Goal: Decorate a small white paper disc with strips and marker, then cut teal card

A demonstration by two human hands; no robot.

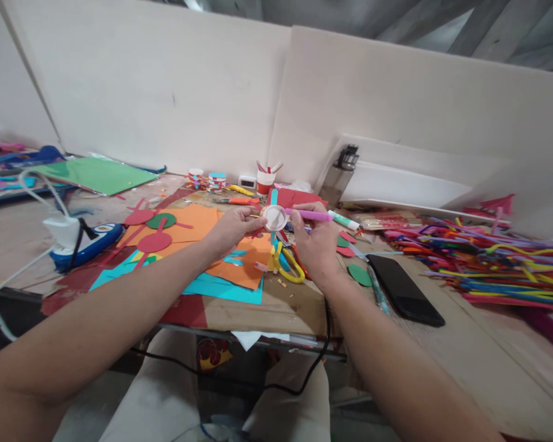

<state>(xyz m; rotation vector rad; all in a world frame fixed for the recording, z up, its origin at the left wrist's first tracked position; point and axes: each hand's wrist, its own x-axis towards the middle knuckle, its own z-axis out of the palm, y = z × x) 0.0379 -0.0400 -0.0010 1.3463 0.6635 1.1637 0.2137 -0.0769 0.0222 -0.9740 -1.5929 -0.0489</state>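
My left hand [235, 230] pinches a small white round piece [275, 218], perhaps a paper cup seen end-on, above the middle of the table. Blue strips show above and below it. My right hand [320, 239] grips a slim pink tool, apparently a hot glue gun [311, 215], its tip close to the white face. A black cable [328, 319] hangs beneath that hand. Below the hands lie yellow-handled scissors [289, 267] and orange paper sheets [239, 264]. Left of them are red paper circles [154, 243] with strips.
A black phone [403, 288] and a heap of coloured pipe cleaners [498, 258] lie right. A blue power strip [90, 245] with a white adapter sits left. Decorated small cups [216, 181], a cup of sticks [266, 181] and a bottle [340, 178] stand along the back board.
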